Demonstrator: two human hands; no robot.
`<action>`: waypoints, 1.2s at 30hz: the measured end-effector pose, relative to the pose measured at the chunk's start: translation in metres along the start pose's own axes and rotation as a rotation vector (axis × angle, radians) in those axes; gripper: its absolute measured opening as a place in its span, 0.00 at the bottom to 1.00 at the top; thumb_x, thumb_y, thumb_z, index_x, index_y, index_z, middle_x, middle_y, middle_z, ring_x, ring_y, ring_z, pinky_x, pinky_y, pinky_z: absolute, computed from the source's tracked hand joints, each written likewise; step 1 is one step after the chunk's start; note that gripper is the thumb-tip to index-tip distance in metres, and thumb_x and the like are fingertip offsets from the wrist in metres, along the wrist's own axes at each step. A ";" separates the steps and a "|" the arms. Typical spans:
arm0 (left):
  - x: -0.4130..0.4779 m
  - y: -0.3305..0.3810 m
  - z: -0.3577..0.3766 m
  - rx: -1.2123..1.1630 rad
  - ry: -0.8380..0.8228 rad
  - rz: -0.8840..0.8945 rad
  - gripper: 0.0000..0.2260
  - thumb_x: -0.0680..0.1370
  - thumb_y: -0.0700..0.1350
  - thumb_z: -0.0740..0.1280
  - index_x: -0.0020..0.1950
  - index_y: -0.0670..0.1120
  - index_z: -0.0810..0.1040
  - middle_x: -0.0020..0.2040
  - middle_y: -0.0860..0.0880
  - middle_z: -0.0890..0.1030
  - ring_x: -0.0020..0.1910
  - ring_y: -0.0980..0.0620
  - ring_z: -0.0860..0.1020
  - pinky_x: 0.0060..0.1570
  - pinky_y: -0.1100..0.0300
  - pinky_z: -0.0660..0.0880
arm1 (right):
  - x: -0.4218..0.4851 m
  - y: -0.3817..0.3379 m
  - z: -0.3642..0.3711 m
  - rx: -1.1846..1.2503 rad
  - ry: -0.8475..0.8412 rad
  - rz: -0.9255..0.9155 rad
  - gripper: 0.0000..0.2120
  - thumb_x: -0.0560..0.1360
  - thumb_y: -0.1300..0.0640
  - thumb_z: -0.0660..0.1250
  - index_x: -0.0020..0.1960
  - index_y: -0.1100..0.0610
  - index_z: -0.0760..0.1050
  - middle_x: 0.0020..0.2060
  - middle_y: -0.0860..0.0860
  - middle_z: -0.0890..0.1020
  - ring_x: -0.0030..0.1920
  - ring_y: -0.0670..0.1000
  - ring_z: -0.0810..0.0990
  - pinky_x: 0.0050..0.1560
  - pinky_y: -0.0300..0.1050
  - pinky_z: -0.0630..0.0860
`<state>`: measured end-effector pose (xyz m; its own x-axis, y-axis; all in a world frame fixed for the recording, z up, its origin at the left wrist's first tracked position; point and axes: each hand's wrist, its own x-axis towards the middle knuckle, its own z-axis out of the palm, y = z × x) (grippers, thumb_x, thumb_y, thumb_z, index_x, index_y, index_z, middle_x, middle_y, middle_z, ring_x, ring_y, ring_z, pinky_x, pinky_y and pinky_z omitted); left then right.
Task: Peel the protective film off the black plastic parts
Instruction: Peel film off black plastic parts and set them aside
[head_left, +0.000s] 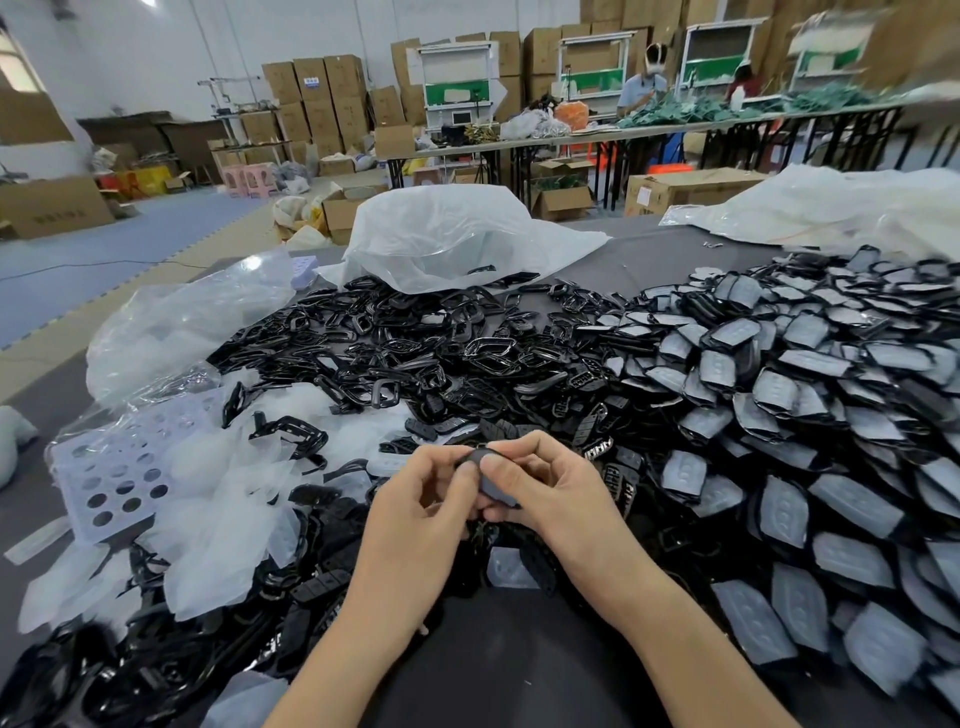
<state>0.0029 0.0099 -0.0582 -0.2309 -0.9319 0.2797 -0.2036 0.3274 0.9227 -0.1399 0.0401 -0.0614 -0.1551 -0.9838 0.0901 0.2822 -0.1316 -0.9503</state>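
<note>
At the table's left edge a perforated tray (111, 478) lies half buried under loose film (223, 499), and the parts at the near left corner blur together. The grey table (649, 254) carries bare black frames (415, 343) in its middle, a white bag (447, 234) at the far edge, and filmed parts (810, 415) heaped along the right side. Behind stand stacked cartons (332, 98) and a long bench (597, 136). Near the front edge the left hand (415, 509) and right hand (550, 488) pinch one part (496, 483) between curled fingers and thumbs, which cover most of it. Whether its film is lifting cannot be told.
</note>
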 end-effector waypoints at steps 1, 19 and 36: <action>0.001 -0.002 -0.002 -0.022 0.025 -0.013 0.07 0.81 0.43 0.66 0.48 0.54 0.81 0.36 0.52 0.83 0.34 0.57 0.80 0.37 0.63 0.77 | 0.000 0.002 0.000 -0.034 -0.002 -0.010 0.05 0.77 0.63 0.71 0.50 0.55 0.82 0.40 0.52 0.86 0.40 0.51 0.86 0.42 0.39 0.81; -0.003 -0.016 -0.006 0.724 -0.039 0.271 0.23 0.81 0.64 0.53 0.67 0.54 0.76 0.56 0.60 0.77 0.58 0.55 0.76 0.58 0.56 0.75 | 0.022 -0.087 -0.092 0.004 0.632 -0.220 0.36 0.80 0.51 0.67 0.82 0.52 0.53 0.45 0.60 0.85 0.38 0.51 0.87 0.38 0.38 0.82; 0.018 -0.029 -0.022 0.938 0.149 0.287 0.05 0.73 0.53 0.74 0.45 0.54 0.80 0.40 0.57 0.78 0.39 0.52 0.79 0.38 0.57 0.75 | 0.095 -0.008 0.016 -1.344 -0.010 -0.254 0.27 0.83 0.50 0.59 0.81 0.50 0.58 0.78 0.52 0.64 0.77 0.53 0.60 0.77 0.47 0.57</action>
<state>0.0258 -0.0196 -0.0743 -0.2805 -0.7871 0.5494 -0.8443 0.4746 0.2489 -0.1420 -0.0547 -0.0406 -0.0556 -0.9521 0.3006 -0.8823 -0.0941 -0.4613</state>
